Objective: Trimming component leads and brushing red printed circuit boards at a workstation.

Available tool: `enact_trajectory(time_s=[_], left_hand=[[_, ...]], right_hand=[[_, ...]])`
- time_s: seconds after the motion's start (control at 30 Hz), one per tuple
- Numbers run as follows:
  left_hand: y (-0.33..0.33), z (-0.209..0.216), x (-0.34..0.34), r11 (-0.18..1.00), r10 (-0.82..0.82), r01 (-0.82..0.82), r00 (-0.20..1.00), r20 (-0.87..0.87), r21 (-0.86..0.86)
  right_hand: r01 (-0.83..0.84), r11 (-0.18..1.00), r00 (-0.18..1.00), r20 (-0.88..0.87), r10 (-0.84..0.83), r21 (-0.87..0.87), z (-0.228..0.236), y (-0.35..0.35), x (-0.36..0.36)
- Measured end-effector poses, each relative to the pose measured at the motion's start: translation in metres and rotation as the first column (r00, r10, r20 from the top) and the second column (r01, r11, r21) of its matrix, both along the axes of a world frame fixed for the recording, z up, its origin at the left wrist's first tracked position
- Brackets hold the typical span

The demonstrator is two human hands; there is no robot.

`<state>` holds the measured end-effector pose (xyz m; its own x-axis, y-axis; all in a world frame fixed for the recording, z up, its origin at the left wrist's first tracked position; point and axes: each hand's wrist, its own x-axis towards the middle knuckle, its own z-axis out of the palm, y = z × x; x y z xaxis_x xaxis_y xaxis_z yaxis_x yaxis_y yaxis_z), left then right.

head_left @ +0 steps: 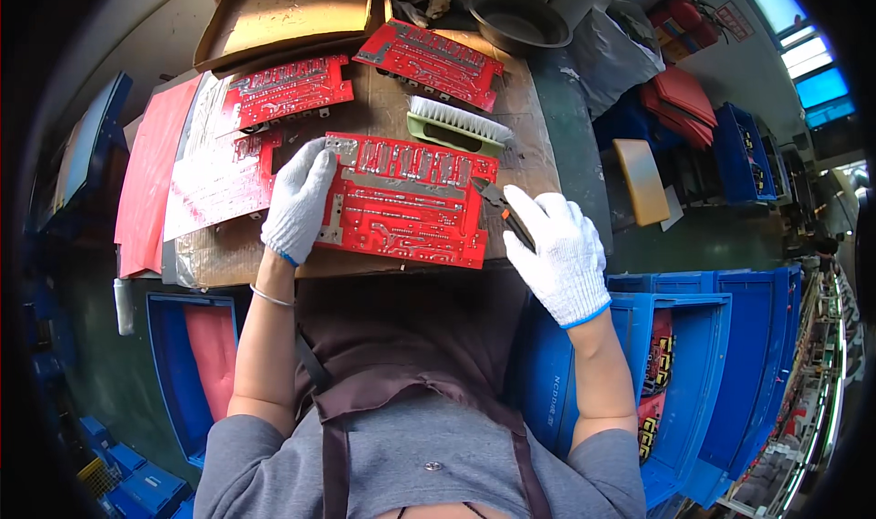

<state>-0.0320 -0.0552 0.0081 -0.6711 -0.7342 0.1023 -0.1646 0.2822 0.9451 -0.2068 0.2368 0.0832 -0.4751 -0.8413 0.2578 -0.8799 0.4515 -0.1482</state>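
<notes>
White-gloved left hand [301, 199] grips a red rectangular circuit board [401, 210] as the white-gloved right hand [558, 250] holds dark metal cutters with black-and-orange handles [497, 199]

The left hand is closed on the board's left edge, thumb lying over the upper left corner. The board is held in front of the person, between the two hands, its face of silvery solder joints turned up and its right side dipping slightly toward the person. Whether it rests on the worktop or is lifted cannot be told.

The right hand, just beside the board's right edge, has the cutters' handles between thumb and fingers. The cutter tips lie over the board's upper right part; whether they touch it, or how far the jaws are parted, cannot be told.

Just beyond the board, between the two grips, lies a green-bodied brush with white bristles [456, 136]. Farther out past the brush is a second red circuit board [433, 60], tilted. Beyond the left-hand grip lies a third red circuit board [292, 90], and just left of that grip is a glare-washed red circuit board [257, 151], partly hidden by the glove. Brown cardboard sheeting [520, 158] covers the worktop beneath them. Well below the right-hand grip stands an open blue plastic crate [691, 373].
</notes>
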Motion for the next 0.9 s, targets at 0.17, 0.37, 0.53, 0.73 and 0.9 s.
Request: enact_trajectory(time_s=[0.17, 0.37, 0.53, 0.73, 0.9], left_hand=[[-0.002, -0.005, 0.003, 1.000, 0.000, 0.000, 0.999, -0.048, -0.004], [0.001, -0.004, 0.001, 0.999, 0.003, -0.006, 0.997, -0.076, -0.038], [0.001, -0.005, 0.001, 1.000, -0.011, 0.009, 0.995, -0.095, -0.017], [-0.001, -0.011, 0.004, 0.999, -0.027, 0.023, 0.996, -0.091, -0.046], [0.003, -0.003, 0.002, 0.998, -0.019, 0.014, 0.996, -0.083, -0.056]], right_hand=[[-0.154, 0.980, 0.987, 0.074, 0.145, 0.127, 0.029, 0.004, -0.005], [-0.176, 0.984, 0.984, 0.028, 0.175, 0.038, 0.010, 0.009, -0.013], [-0.209, 0.978, 0.968, 0.143, 0.205, 0.012, 0.015, 0.019, -0.012], [-0.267, 0.963, 0.933, 0.257, 0.251, 0.029, 0.015, 0.030, -0.010], [-0.100, 0.995, 0.988, 0.119, 0.099, 0.000, 0.014, 0.021, -0.011]])
